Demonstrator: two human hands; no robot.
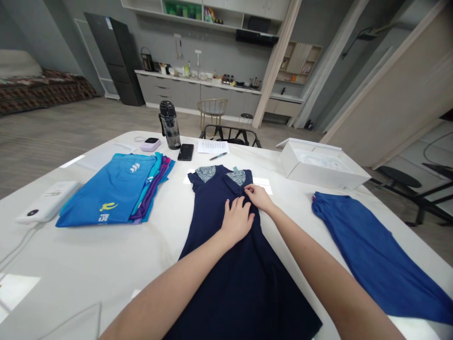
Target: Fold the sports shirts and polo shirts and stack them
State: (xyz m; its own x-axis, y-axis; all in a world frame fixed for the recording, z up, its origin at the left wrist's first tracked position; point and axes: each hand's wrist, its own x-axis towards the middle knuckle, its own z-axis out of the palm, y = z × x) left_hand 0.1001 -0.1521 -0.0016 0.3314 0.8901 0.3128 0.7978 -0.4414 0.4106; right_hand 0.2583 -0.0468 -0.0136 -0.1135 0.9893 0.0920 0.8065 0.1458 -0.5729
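A navy dress [212, 222] with patterned pale patches near its shoulders lies spread on the white table [116, 278], its hem towards me. My left hand [238, 219] rests flat on the upper part of the dress, fingers spread. Just beyond it, my right hand [259, 196] pinches the fabric at the right edge, below the shoulder. To the left lies a stack of folded shirts [109, 189], blue on top with teal and purple edges showing. Blue folded clothing [368, 241] lies on the right side of the table.
A white open box [314, 165] stands at the back right. Along the far side are a water bottle [170, 125], a phone [186, 152], a pen [218, 156] and a printed paper [213, 147]. A white device [47, 202] with a cable sits at the left edge.
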